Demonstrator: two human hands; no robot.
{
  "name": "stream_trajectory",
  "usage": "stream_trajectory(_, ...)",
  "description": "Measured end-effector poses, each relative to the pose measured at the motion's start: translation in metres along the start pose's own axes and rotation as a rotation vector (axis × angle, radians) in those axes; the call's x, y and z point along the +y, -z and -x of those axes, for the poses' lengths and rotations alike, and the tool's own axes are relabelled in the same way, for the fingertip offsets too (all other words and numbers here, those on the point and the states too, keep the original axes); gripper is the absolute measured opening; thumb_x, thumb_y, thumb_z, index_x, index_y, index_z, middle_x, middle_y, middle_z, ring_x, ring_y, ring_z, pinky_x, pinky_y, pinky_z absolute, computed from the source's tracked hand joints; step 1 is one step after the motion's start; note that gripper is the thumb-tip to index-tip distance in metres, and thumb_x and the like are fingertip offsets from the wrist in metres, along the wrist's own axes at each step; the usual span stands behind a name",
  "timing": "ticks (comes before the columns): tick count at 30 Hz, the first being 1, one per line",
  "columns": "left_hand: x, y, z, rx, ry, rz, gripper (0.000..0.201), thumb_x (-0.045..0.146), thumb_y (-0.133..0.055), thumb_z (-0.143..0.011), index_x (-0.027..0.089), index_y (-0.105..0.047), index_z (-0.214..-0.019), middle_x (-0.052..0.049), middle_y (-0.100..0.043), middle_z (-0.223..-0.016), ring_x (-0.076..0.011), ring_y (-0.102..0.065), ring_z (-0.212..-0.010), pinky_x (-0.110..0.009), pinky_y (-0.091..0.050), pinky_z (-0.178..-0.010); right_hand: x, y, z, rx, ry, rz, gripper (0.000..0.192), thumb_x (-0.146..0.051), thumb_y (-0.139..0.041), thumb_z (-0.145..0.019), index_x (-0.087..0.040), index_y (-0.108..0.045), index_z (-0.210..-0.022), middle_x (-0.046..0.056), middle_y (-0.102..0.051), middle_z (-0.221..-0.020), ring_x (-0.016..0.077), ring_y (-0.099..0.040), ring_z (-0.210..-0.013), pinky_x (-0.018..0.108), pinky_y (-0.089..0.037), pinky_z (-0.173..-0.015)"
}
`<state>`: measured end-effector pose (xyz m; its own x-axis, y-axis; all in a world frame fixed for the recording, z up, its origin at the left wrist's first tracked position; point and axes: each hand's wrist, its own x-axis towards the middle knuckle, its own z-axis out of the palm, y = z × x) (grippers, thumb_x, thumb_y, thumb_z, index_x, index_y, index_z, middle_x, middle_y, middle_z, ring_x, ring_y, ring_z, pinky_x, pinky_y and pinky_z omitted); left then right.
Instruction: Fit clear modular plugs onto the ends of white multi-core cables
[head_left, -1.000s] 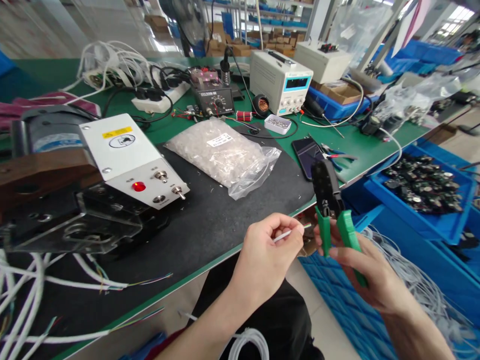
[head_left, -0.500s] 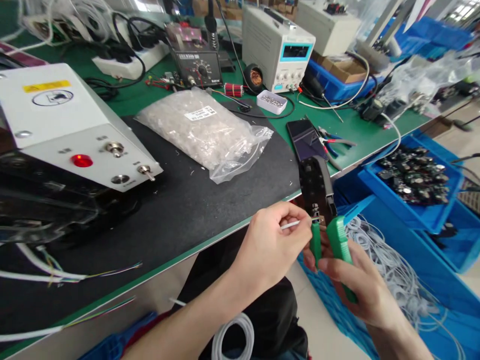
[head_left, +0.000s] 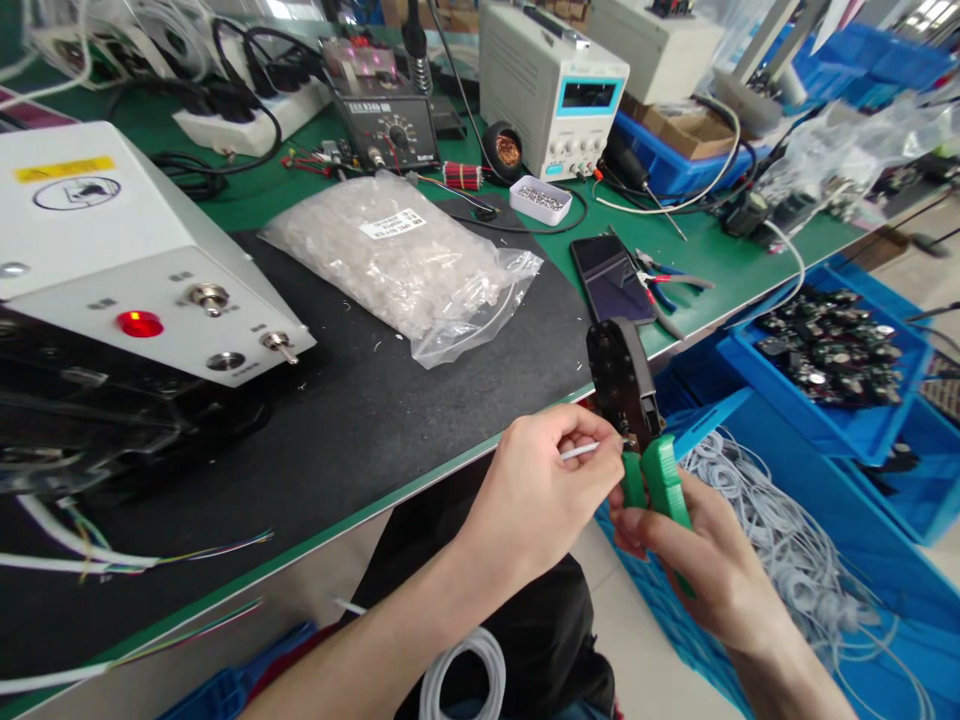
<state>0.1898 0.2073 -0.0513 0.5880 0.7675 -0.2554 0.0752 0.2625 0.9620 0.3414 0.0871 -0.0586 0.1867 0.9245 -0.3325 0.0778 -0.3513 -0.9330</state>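
My left hand [head_left: 551, 475] pinches the end of a white cable [head_left: 579, 451] between thumb and fingers, close to the jaws of a crimping tool [head_left: 624, 375]. Its fingertips hide the cable's tip, so I cannot tell whether it lies inside the jaws. My right hand [head_left: 697, 550] is wrapped round the tool's green handles, which stand near each other, with the dark head pointing up and away. Below my left forearm a coil of white cable [head_left: 463, 675] lies on my lap.
A clear bag of small parts [head_left: 397, 260] lies on the black mat [head_left: 337, 420]. A white machine [head_left: 150, 250] with a red lamp stands at left, near cables with bared wires. Beyond the tool are a phone [head_left: 611, 278] and pliers [head_left: 664, 280]. Blue bins [head_left: 810, 500] stand at right.
The green handles of the crimping tool have come closer together in my right hand, and its head has shifted slightly left and down. My left hand still holds the cable at the jaws.
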Motion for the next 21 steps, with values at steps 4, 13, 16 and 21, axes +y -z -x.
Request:
stream_trajectory(4,0.001,0.0,-0.0008,-0.002,0.006,-0.01,0.012,0.018,-0.066,-0.089,0.018,-0.073,-0.08,0.0,-0.074,-0.069,-0.0153,-0.069,-0.063,-0.022,-0.046,-0.055,0.0018,-0.0003,0.0006,0.005,0.008,-0.001,0.004,-0.024,-0.064,-0.099,-0.022,-0.064,-0.096,-0.002,-0.059,-0.08,0.0168,-0.052,-0.073,0.03,-0.041,-0.064)
stream_trajectory(13,0.0003,-0.0011,-0.0045,-0.013,0.015,-0.001,0.012,0.019,-0.066,-0.089,0.018,-0.073,-0.08,0.001,-0.073,-0.069,-0.0137,-0.067,-0.063,-0.02,-0.044,-0.055,-0.0036,-0.0001,-0.0029,-0.002,0.003,0.02,0.006,-0.025,-0.062,-0.1,-0.022,-0.062,-0.094,-0.002,-0.058,-0.078,0.0165,-0.052,-0.071,0.03,-0.04,-0.064)
stream_trajectory(16,0.0,-0.0012,-0.0042,-0.008,0.015,-0.008,0.011,0.02,-0.067,-0.089,0.017,-0.073,-0.08,0.0,-0.072,-0.07,-0.014,-0.065,-0.064,-0.021,-0.044,-0.056,-0.0049,-0.0013,-0.003,-0.001,-0.002,0.031,0.008,-0.026,-0.061,-0.1,-0.022,-0.061,-0.093,-0.003,-0.057,-0.077,0.0166,-0.052,-0.07,0.03,-0.04,-0.063)
stream_trajectory(21,-0.0013,-0.0014,-0.0046,-0.017,0.011,0.003,0.012,0.021,-0.067,-0.09,0.017,-0.074,-0.082,0.0,-0.073,-0.073,-0.0137,-0.065,-0.065,-0.021,-0.045,-0.058,-0.0054,-0.0026,-0.0034,0.015,-0.02,0.032,0.014,-0.031,-0.061,-0.1,-0.022,-0.058,-0.09,-0.002,-0.056,-0.075,0.017,-0.05,-0.069,0.03,-0.04,-0.062)
